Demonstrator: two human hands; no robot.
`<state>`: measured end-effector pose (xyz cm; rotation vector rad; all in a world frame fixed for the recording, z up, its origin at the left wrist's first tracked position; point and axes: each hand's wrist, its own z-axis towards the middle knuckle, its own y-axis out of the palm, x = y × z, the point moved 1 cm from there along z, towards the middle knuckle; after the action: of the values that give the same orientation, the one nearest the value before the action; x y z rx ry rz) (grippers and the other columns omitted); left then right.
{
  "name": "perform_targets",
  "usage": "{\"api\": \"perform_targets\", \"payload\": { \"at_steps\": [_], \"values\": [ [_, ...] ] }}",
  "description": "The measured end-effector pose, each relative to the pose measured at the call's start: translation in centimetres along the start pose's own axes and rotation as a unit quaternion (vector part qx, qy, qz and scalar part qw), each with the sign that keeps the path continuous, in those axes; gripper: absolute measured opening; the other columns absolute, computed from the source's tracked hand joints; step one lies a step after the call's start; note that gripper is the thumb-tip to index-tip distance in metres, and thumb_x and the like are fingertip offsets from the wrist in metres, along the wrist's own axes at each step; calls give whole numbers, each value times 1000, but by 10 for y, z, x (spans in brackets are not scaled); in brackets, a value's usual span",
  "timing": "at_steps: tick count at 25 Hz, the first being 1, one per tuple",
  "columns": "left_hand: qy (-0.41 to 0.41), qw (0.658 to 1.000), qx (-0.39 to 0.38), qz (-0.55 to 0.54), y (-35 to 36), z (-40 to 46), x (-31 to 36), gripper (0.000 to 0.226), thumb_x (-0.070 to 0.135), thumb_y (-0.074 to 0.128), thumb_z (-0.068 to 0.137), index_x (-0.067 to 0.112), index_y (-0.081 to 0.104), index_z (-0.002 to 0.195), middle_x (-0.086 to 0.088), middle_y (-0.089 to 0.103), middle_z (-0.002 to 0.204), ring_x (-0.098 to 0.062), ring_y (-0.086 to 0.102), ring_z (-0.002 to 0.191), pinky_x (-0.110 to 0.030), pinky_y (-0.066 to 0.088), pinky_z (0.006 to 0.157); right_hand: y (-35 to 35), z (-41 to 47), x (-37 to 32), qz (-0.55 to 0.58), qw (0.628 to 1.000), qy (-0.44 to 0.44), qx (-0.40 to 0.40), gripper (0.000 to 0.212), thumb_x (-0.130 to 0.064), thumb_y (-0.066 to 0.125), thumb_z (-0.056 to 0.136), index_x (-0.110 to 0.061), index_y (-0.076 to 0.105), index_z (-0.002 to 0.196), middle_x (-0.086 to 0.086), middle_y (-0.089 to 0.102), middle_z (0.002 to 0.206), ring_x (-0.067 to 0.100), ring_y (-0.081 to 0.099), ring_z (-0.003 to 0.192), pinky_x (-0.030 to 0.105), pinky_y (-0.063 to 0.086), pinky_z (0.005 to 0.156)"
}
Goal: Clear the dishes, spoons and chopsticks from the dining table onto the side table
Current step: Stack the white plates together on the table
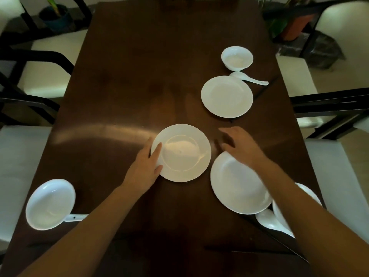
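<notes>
On the dark dining table (123,92) a white plate (183,154) lies at the centre. My left hand (146,164) grips its left rim, thumb and a finger resting on the rim. My right hand (239,145) hovers blurred, fingers apart, over the far edge of a second plate (235,188) at the near right. A third plate (226,96) lies farther right, with a small bowl (237,57) and a white spoon (248,77) behind it. A bowl (50,204) with a spoon handle (76,217) sits near left. Another bowl (311,194) and spoon (269,221) lie under my right forearm.
Dark chopsticks (266,87) lie beside the far right plate, and another pair (265,231) runs along the near right edge. Pale cushioned chairs (295,78) with black frames flank both sides. Potted plants (55,15) stand beyond the far corners.
</notes>
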<state>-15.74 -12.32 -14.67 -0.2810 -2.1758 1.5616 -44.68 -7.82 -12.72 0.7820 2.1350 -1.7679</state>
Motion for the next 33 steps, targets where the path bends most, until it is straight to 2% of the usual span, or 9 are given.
{"api": "perform_targets", "payload": {
  "at_steps": [2, 4, 7, 9, 16, 23, 29, 31, 33],
  "values": [
    [77, 996, 29, 39, 0, -5, 3, 65, 39, 45, 92, 25, 13, 146, -7, 0, 158, -27, 8, 144, -42, 22, 112, -27, -9, 39, 11, 998, 53, -28, 49, -17, 64, 83, -21, 50, 130, 10, 56, 125, 20, 56, 104, 24, 40, 87],
    [141, 988, 2, 63, 2, -11, 4, 64, 47, 39, 91, 31, 12, 146, -1, -5, 158, -20, -4, 143, -47, 8, 113, -42, -19, 70, 8, 990, 105, -91, 44, -20, 67, 82, -23, 55, 125, 6, 63, 117, 13, 57, 89, 22, 43, 76],
    [134, 985, -60, 92, 11, -18, 7, 66, 55, 34, 89, 38, 3, 145, 5, -4, 158, -13, -6, 144, -49, -8, 113, -41, -26, 88, 45, 979, 138, -140, 34, -19, 69, 80, -20, 63, 114, 0, 67, 95, 8, 61, 76, 17, 46, 60],
    [114, 988, -58, 87, 14, -21, 10, 67, 54, 37, 89, 38, 4, 145, 5, -1, 158, -13, -4, 144, -48, -10, 112, -35, -28, 89, 67, 979, 134, -140, 29, -16, 69, 80, -19, 64, 108, 1, 65, 93, 12, 61, 78, 17, 47, 55],
    [98, 992, -42, 62, 18, -24, 14, 65, 50, 39, 90, 38, 4, 144, 5, -1, 158, -5, -15, 136, -48, -4, 114, -43, -25, 84, 148, 972, 112, -145, 13, -11, 65, 83, -20, 62, 91, 1, 65, 96, 18, 62, 91, 22, 48, 61],
    [84, 994, -45, 52, 18, -25, 15, 64, 50, 38, 91, 40, 0, 141, 7, -4, 158, -4, -20, 135, -47, -9, 113, -74, -11, 88, 225, 958, 102, -145, 19, -5, 60, 85, -23, 63, 88, 0, 68, 94, 11, 65, 87, 24, 52, 64],
    [86, 993, -54, 52, 14, -27, 16, 63, 52, 32, 91, 40, -1, 143, 9, -9, 157, -4, -22, 135, -47, -9, 114, -138, -8, 94, 252, 958, 132, -31, 19, -11, 59, 85, -28, 64, 90, -3, 68, 94, 12, 66, 85, 26, 51, 66],
    [90, 994, -48, 28, 15, -28, 17, 62, 51, 32, 92, 38, 3, 144, 9, -6, 157, -4, -20, 136, -44, -9, 114, -135, -4, 80, 313, 940, 138, -14, 19, -9, 59, 85, -26, 64, 92, -3, 69, 95, 11, 68, 84, 27, 53, 67],
    [65, 996, 13, -55, 16, -31, 18, 59, 45, 38, 92, 31, 16, 145, 5, 9, 158, -9, -4, 143, -40, -1, 115, -111, 6, 54, 367, 919, 138, -28, 21, -6, 58, 85, -20, 63, 100, -1, 69, 97, 9, 70, 80, 21, 54, 60]
  ]
}}
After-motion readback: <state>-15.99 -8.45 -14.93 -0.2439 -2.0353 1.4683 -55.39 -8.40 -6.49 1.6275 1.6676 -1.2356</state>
